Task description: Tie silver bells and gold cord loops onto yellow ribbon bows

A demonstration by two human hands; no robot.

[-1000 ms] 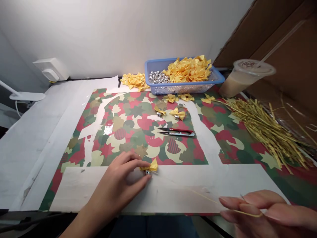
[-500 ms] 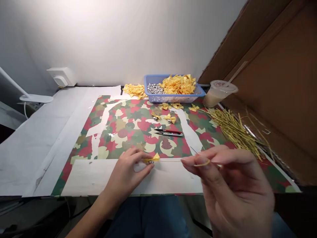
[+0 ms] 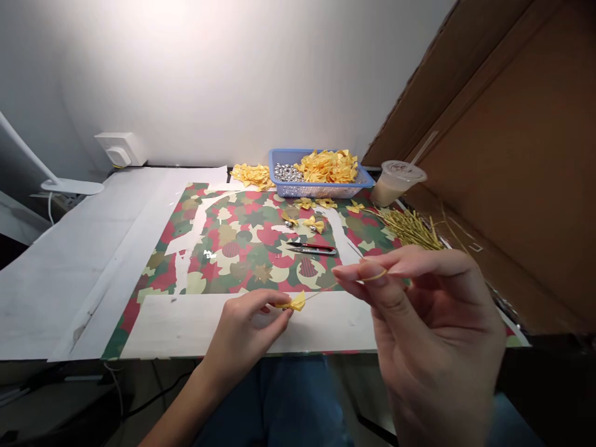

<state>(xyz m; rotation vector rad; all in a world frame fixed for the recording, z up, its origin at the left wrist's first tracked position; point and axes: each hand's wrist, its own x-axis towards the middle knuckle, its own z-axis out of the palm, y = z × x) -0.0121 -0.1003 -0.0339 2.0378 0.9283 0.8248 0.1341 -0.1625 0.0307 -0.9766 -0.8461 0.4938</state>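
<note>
**Pulling a thin gold tie at a little yellow bow**

The left hand [image 3: 246,326] is pinching the yellow bow [image 3: 295,302] between thumb and fingertips, down at 6 o'clock on the patterned mat [image 3: 242,242]. The right hand [image 3: 433,329] is hanging in the air close to the camera, at about 4 o'clock. Its thumb and first finger are closed on the thin gold tie [image 3: 375,277], and the other fingers are curling loosely. The tie is running from the bow up to that pinch.

I think a slow, straight pull is best here, with the left fingers pressing the bow so it is not twisting or sliding. A hard tug could bend or snap the tie.

The tie is so thin that it is fading out in the middle. The fingers are covering the underside of the bow, so I cannot tell what is there. The right hand is looking blurry, and its wrist is cut off at the bottom edge. The snips [image 3: 311,249] are lying at 12 o'clock from the bow, well apart.
</note>
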